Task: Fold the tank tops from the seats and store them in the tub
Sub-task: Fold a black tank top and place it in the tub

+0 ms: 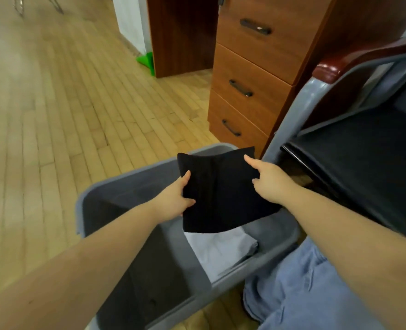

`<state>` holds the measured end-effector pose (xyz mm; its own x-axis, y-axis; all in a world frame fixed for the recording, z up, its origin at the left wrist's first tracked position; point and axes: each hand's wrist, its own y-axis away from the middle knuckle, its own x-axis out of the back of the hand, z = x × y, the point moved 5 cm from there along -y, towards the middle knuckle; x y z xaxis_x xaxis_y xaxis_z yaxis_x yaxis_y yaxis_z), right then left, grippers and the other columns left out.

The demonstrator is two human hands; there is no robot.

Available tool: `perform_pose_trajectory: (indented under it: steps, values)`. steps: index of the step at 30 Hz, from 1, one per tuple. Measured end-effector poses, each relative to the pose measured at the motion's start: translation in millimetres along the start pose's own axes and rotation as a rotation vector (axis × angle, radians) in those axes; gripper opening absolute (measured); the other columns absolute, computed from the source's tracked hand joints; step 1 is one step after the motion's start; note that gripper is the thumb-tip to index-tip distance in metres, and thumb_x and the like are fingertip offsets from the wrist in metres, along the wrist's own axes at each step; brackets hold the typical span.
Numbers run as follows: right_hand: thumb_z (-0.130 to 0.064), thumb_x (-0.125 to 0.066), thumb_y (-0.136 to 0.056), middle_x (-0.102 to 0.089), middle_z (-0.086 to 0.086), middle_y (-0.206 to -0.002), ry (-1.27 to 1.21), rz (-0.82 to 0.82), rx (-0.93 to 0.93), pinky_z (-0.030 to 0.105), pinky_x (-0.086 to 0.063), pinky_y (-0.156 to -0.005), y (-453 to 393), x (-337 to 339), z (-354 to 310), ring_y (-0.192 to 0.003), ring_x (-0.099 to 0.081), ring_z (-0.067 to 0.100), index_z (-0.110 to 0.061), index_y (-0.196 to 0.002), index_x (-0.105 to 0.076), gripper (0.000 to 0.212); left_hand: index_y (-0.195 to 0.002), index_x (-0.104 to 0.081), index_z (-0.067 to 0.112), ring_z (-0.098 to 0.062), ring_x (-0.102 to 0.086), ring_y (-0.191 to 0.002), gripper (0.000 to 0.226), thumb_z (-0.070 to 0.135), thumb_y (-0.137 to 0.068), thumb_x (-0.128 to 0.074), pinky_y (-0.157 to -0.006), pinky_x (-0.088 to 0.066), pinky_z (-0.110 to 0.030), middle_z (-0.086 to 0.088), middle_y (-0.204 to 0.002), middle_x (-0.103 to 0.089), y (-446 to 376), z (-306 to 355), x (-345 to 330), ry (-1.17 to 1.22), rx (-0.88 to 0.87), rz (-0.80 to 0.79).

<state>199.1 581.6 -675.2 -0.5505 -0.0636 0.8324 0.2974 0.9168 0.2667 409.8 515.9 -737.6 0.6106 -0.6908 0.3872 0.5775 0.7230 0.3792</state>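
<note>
While the folded black tank top [223,191] hangs over the open grey tub [106,194], both hands grip it: the left hand [173,201] pinches its left edge, thumb on top, and the right hand [268,182] holds the right edge with the forefinger stretched across the cloth. This looks like the storing step. A pale folded garment [221,251] already lies inside the tub. The next move likely calls for lowering the black piece flat onto it, keeping the fold intact.
</note>
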Motion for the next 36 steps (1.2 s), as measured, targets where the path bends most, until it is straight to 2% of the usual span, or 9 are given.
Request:
perform_pose_trajectory:
  steps: [3, 5, 7, 13, 16, 21, 26, 29, 36]
  values:
    - [0.004, -0.043, -0.094, -0.058, 0.005, -0.073, 0.048, -0.058, 0.012, 0.029, -0.037, -0.053, -5.5, -35.0, -0.1, -0.055, -0.045, 0.018, -0.034, -0.153, -0.017, 0.074, -0.154, 0.005, 0.026, -0.019, -0.036, -0.139, 0.086, 0.006, -0.096, -0.055, -0.105, -0.044, -0.035, 0.007, -0.16, -0.011, 2.5, -29.8, -14.4, -0.045, 0.013, 0.026]
    - [0.006, -0.041, -0.095, -0.057, 0.004, -0.131, 0.077, -0.109, 0.009, 0.026, -0.039, -0.054, -6.5, -55.9, 1.2, -0.076, -0.058, 0.02, -0.033, -0.154, -0.012, 0.076, -0.154, 0.006, 0.022, -0.018, -0.031, -0.142, 0.086, 0.001, -0.095, -0.053, -0.109, -0.038, -0.029, 0.007, -0.16, -0.009, 4.7, -45.9, -26.7, 0.007, 0.03, 0.033]
    - [0.008, -0.039, -0.095, -0.018, -0.001, -0.16, 0.124, -0.135, 0.0, 0.021, -0.043, -0.069, -6.2, -74.0, 3.6, -0.123, -0.051, 0.024, -0.033, -0.153, -0.009, 0.078, -0.154, 0.007, 0.022, -0.017, -0.028, -0.143, 0.086, -0.001, -0.095, -0.051, -0.108, -0.034, -0.024, 0.006, -0.161, -0.009, 8.0, -61.0, -40.2, 0.054, 0.059, 0.037]
    - [0.009, -0.039, -0.093, -0.006, -0.002, -0.162, 0.236, -0.268, 0.014, 0.025, -0.037, -0.101, -4.3, -119.2, 15.0, -0.143, -0.027, 0.02, -0.03, -0.154, -0.003, 0.081, -0.154, 0.006, 0.022, -0.016, -0.035, -0.138, 0.084, -0.003, -0.095, -0.047, -0.073, -0.035, 0.001, 0.009, -0.161, -0.005, 17.9, -97.4, -69.7, 0.056, 0.171, 0.037]
    - [0.012, -0.038, -0.091, -0.004, -0.001, -0.162, 0.225, -0.307, -0.01, 0.023, -0.038, -0.101, -4.4, -129.2, 16.7, -0.144, -0.024, 0.019, -0.029, -0.154, -0.002, 0.083, -0.154, 0.005, 0.022, -0.018, -0.036, -0.137, 0.082, -0.002, -0.096, -0.047, -0.083, -0.032, -0.005, 0.007, -0.162, -0.005, 24.7, -109.2, -72.9, 0.057, 0.225, 0.038]
    - [0.013, -0.038, -0.088, -0.006, 0.001, -0.162, 0.19, -0.355, -0.001, 0.011, -0.034, -0.057, -6.2, -154.4, 2.8, -0.135, -0.04, 0.02, -0.03, -0.153, -0.004, 0.085, -0.154, 0.008, 0.022, -0.022, -0.031, -0.141, 0.079, 0.0, -0.098, -0.043, -0.081, -0.03, -0.006, 0.0, -0.162, 0.008, 43.7, -131.7, -58.9, 0.031, 0.33, 0.074]
    - [0.012, -0.039, -0.088, -0.007, -0.005, -0.161, 0.218, -0.368, 0.052, 0.026, -0.051, -0.075, -5.3, -175.6, -25.5, -0.111, -0.055, 0.017, -0.035, -0.153, -0.004, 0.087, -0.153, 0.011, 0.02, -0.023, -0.03, -0.142, 0.082, -0.005, -0.095, -0.042, -0.087, -0.034, -0.013, -0.002, -0.162, 0.012, 64.8, -156.5, -41.1, 0.031, 0.401, 0.12]
    - [0.013, -0.039, -0.088, -0.012, 0.0, -0.161, 0.211, -0.378, 0.092, 0.029, -0.049, -0.094, -0.1, -187.0, -37.1, -0.123, -0.052, 0.019, -0.031, -0.153, -0.007, 0.085, -0.154, 0.01, 0.016, -0.025, -0.032, -0.141, 0.08, -0.004, -0.095, -0.041, -0.095, -0.038, -0.018, -0.005, -0.162, 0.01, 75.1, -167.2, -36.2, 0.009, 0.431, 0.146]
    - [0.017, -0.037, -0.087, -0.005, -0.001, -0.162, 0.224, -0.454, 0.127, 0.025, -0.046, -0.097, 12.6, -205.4, -48.9, -0.135, -0.041, 0.019, -0.029, -0.153, -0.001, 0.088, -0.153, 0.006, 0.01, -0.029, -0.03, -0.142, 0.074, -0.005, -0.095, -0.038, -0.109, -0.035, -0.035, -0.012, -0.161, 0.001, 84.3, -181.6, -40.0, -0.083, 0.542, 0.164]
